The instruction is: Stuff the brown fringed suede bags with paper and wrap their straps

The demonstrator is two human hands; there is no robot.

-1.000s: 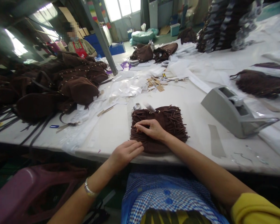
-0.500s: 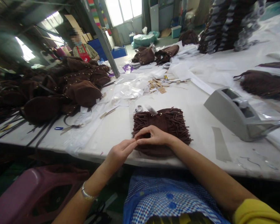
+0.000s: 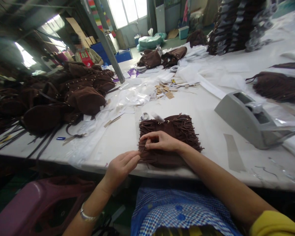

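Observation:
A dark brown fringed bag (image 3: 170, 126) lies flat at the front edge of the white table, with metal eyelets along its top and a wrapped, pale piece near the middle eyelet. Over its left half bends my right hand (image 3: 162, 141), thumb and fingers pinched on a thin fringe strand. At the bag's lower left edge is my left hand (image 3: 123, 166), its fingers pressed together around the end of the fringe there. The fingertips partly hide what each hand grips.
A grey tape dispenser (image 3: 253, 121) stands right of the bag. Many brown bags (image 3: 86, 100) are heaped at the left. Cardboard tags (image 3: 166, 90) and plastic sheets lie behind. A metal post (image 3: 105, 42) rises from the table; a person in a red apron (image 3: 86, 59) is beyond.
My left hand has moved slightly down and left, away from my right fingertips. My right fingers have shifted a little left over the fringe.

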